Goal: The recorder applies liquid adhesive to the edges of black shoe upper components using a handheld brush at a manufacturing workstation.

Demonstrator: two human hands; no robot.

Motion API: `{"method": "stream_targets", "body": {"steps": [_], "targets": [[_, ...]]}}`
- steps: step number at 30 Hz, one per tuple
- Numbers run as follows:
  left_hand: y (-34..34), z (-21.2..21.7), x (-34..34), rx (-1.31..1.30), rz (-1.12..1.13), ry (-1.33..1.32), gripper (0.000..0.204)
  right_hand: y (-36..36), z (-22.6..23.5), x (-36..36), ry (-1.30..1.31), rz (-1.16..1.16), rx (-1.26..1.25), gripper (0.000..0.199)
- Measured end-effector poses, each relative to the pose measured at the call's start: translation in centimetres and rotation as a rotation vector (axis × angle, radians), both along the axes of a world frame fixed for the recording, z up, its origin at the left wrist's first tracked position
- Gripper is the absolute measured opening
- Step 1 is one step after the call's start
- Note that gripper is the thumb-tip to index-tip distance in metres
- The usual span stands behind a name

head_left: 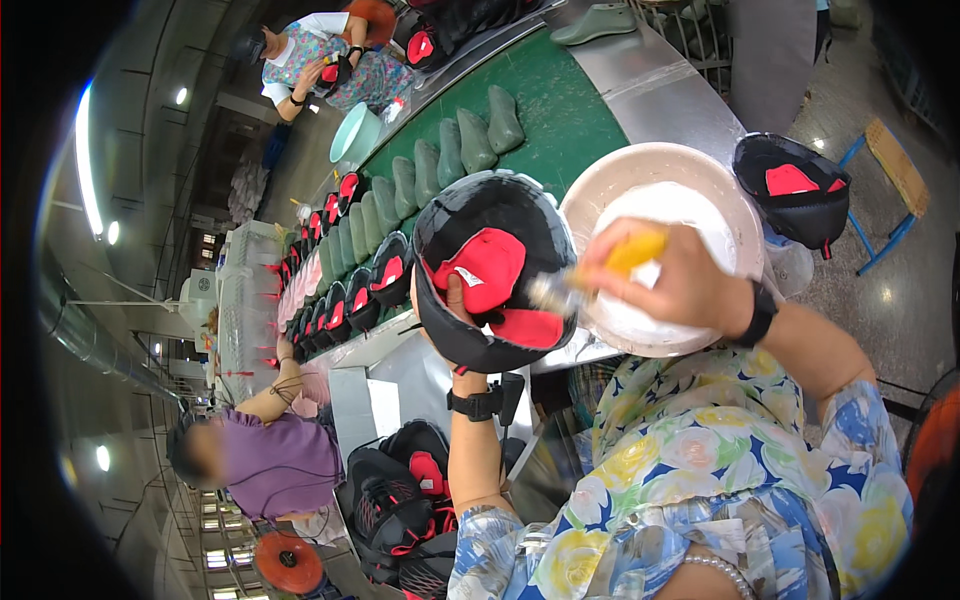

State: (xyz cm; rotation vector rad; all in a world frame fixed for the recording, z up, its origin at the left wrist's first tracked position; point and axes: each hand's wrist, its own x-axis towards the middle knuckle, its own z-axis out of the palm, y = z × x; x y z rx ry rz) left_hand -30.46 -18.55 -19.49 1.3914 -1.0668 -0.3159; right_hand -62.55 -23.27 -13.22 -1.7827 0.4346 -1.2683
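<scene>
A black shoe upper with red lining (440,225) is gripped in my left hand (457,300), its opening facing up. The thumb reaches over the inside beside the red tongue, while the other fingers are mostly hidden behind the upper. My right hand (690,285) is closed around a brush with a yellow handle (638,250). The brush's pale bristles, blurred by motion, are at the right side of the upper's opening; whether they touch it I cannot tell. Under my right hand stands a wide pale basin (690,160) holding white liquid.
Rows of grey-green shoe lasts (475,140) and more uppers (335,310) line the green table (565,100). Another black upper (790,205) sits right of the basin. Uppers are piled (390,510) at lower left. Two co-workers are at the left; a stool (895,165) stands far right.
</scene>
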Motion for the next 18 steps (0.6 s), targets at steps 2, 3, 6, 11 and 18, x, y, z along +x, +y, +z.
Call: {"method": "stream_targets", "body": {"steps": [2,3,6,11,18], "targets": [[-0.3,-1.8,1.2,-0.048,0.044,-0.2,0.053,1.4,-0.6,0.8,-0.02,0.105,-0.077,0.016],[-0.8,-1.8,1.0,-0.096,0.084,-0.398,0.054,1.3,-0.8,0.9,0.033,0.102,-0.203,0.015],[-0.8,0.0,-1.8,0.045,-0.045,0.315,0.05,-1.9,-2.3,-0.2,0.124,0.028,-0.223,0.015],[-0.1,-4.2,7.0,0.391,-0.24,0.17,0.045,-3.8,-1.6,-3.4,0.106,-0.231,-0.029,0.013],[-6.8,-18.2,16.4,0.063,0.115,0.064,0.055,-0.2,-2.5,-7.0,0.279,-0.253,0.202,0.01]]}}
